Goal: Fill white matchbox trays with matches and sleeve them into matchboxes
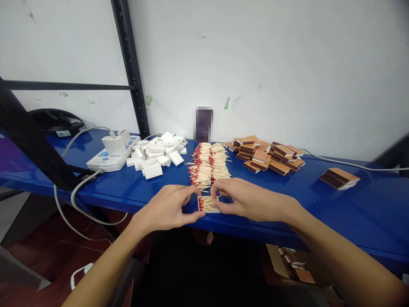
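Observation:
A white matchbox tray lies near the front edge of the blue shelf, filled with red-tipped matches. My left hand grips the tray's left end between thumb and fingers. At the tray's right end, the thumb and bent forefinger of my right hand are closed over the match ends; whether they pinch a match or the tray wall is hidden. Just behind the tray spreads a long pile of loose matches, heads mostly to the left.
White trays are heaped at the left, beside a power strip with cables. Brown matchbox sleeves are piled at the right; a separate stack sits farther right. Below the shelf stands a carton holding more boxes. A black upright post rises behind.

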`<state>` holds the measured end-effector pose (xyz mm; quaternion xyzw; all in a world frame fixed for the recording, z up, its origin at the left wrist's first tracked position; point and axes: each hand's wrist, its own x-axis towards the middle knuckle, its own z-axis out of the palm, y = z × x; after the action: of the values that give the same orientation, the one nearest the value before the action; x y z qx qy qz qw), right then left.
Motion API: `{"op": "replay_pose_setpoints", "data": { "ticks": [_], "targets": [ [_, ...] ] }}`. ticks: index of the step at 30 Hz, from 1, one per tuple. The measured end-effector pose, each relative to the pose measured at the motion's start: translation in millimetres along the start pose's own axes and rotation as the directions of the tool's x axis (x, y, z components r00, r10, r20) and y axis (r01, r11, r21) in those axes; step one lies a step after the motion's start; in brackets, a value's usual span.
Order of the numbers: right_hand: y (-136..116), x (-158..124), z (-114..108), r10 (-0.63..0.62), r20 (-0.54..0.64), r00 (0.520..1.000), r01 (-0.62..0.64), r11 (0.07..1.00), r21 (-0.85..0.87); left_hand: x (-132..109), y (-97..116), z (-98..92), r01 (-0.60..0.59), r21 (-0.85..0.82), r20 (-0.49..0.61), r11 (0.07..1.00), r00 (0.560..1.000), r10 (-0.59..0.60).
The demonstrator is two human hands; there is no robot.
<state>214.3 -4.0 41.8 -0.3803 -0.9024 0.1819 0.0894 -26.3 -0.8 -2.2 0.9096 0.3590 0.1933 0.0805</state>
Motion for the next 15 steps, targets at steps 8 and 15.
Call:
{"op": "replay_pose_setpoints", "data": {
  "ticks": [8, 15],
  "targets": [
    [14.6, -12.4, -20.4, 0.095, -0.016, 0.995, -0.096, 0.981, -0.169, 0.1, 0.2, 0.5, -0.047, -0.011, -0.078, 0.999, 0.996, 0.046],
    [28.7, -9.6, -8.2, 0.092, 0.019, 0.996, -0.087, 0.977, -0.194, -0.6, -1.2, -0.4, -0.145, -0.072, -0.036, 0.987, 0.989, 0.143]
  ]
}}
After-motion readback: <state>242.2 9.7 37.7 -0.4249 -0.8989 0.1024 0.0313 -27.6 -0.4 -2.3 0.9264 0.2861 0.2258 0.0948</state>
